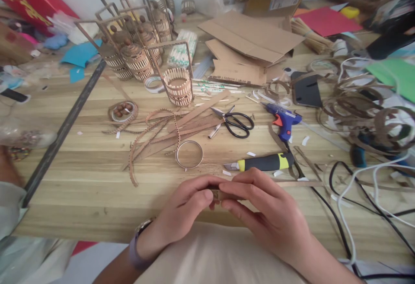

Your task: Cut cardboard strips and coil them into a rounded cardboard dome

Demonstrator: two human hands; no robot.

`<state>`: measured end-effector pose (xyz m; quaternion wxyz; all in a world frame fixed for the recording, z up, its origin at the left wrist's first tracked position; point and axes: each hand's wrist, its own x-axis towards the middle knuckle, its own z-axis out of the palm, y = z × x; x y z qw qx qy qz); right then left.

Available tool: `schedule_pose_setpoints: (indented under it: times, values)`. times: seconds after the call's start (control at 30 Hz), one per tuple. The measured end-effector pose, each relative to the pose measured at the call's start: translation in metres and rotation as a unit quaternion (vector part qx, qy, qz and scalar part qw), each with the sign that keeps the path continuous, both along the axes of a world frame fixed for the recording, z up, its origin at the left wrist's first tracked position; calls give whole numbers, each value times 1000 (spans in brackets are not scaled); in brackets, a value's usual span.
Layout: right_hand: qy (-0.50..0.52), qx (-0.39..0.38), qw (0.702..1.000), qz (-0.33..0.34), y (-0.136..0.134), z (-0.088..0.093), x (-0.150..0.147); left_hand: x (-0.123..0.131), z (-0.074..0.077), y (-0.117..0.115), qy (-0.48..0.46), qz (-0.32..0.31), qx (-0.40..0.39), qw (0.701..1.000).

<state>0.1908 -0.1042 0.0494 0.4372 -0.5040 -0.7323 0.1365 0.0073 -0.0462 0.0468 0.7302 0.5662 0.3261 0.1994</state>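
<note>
At the table's front edge, my left hand (184, 208) and my right hand (269, 212) meet, both closed on a narrow brown strip (218, 194). Fingers cover most of it, so its full shape is hidden. Just beyond them lies a utility knife (262, 162) with a black and yellow handle. A thin ring (189, 154) rests ahead of my left hand, touching a notched brown strip (132, 163). Black-handled scissors (238, 124) lie over flat brown strips (194, 124). A blue glue gun (285, 122) is on its side farther right.
Several slatted lantern-like baskets (136, 61) with tall handles stand at the back left; one basket (178, 87) stands nearer. Flat cardboard (249, 35) lies at the back. Coiled strips (366, 106) and white cables (340, 206) crowd the right. Another person's arm (9, 169) is at the left edge.
</note>
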Motion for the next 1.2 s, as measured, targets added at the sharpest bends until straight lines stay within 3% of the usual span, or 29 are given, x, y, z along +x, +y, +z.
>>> schedule_pose_setpoints:
  times: [0.27, 0.43, 0.6, 0.83, 0.93, 1.1, 1.2]
  values:
    - [-45, 43, 997, -41, 0, 4, -5, 4, -2, -1, 17, -5, 83, 996]
    - [-36, 32, 997, -61, -1, 5, -8, 3, -10, -7, -25, 67, 150, 986]
    - [32, 16, 999, -4, -1, -2, -8, 2, -15, -12, -95, 96, 109, 985]
    - [58, 17, 998, 10, 6, -11, -5, 2, -27, -11, -185, 101, -6, 978]
    - [0, 34, 999, 14, 6, -9, -2, 0, -24, -6, -129, 78, 3, 989]
    - [-156, 81, 984, -31, -1, -6, 1, -2, -9, 1, 64, 6, 112, 992]
    - [-210, 88, 973, -31, -5, -7, 1, -2, -3, 2, 123, -26, 95, 987]
